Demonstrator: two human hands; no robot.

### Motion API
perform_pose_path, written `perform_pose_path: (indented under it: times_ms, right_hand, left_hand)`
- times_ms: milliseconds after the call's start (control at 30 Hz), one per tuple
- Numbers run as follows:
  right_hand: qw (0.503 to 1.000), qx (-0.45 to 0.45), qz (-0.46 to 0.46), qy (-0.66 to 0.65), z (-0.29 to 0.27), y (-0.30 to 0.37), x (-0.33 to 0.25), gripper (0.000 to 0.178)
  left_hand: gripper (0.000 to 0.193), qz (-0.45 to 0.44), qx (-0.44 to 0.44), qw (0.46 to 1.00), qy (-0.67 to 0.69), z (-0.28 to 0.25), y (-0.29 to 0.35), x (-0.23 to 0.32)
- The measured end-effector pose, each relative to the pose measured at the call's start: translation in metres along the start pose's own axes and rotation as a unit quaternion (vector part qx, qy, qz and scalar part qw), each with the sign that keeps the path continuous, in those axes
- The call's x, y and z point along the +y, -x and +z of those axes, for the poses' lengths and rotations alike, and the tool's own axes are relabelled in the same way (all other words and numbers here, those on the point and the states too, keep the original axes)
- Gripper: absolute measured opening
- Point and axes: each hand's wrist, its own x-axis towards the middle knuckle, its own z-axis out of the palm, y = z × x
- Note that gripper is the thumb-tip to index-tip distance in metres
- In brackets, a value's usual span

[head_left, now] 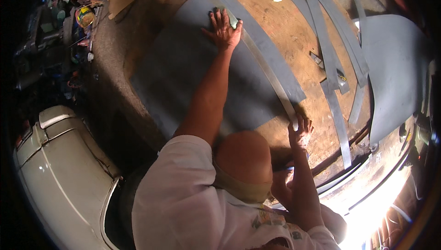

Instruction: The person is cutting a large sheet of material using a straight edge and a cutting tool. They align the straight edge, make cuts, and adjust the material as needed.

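Observation:
A large dark grey sheet (183, 66) lies flat in front of me, with a long, narrow metal straightedge (264, 64) running across it from the far edge toward me. My left hand (225, 31) presses on the sheet and the straightedge, its fingers spread and the palm down. Down at the near end of the straightedge, just off the sheet's corner, my right hand (301, 133) grips that end between thumb and fingers. Part of this grip is in shadow.
Several long grey strips (328, 57) lie crossed on the brown board (285, 34) to the right. Beside them are a small knife-like tool (317, 59) and a curved grey sheet (395, 66). A cream-coloured rounded body panel (69, 176) stands at left; clutter fills the far left.

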Motion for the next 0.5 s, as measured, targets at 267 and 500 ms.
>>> perform_pose_path:
  times_ms: [267,500]
  right_hand:
    - [1.0,-0.014,0.0,-0.015,-0.002,-0.017,0.008,0.053]
    - [0.999,0.005,-0.017,-0.03,-0.006,-0.029,0.0,0.053]
  left_hand:
    - [0.089,0.033,0.05,0.997,0.052,0.018,-0.012,-0.02]
    - [0.09,0.034,0.046,0.998,0.022,0.019,-0.011,-0.016]
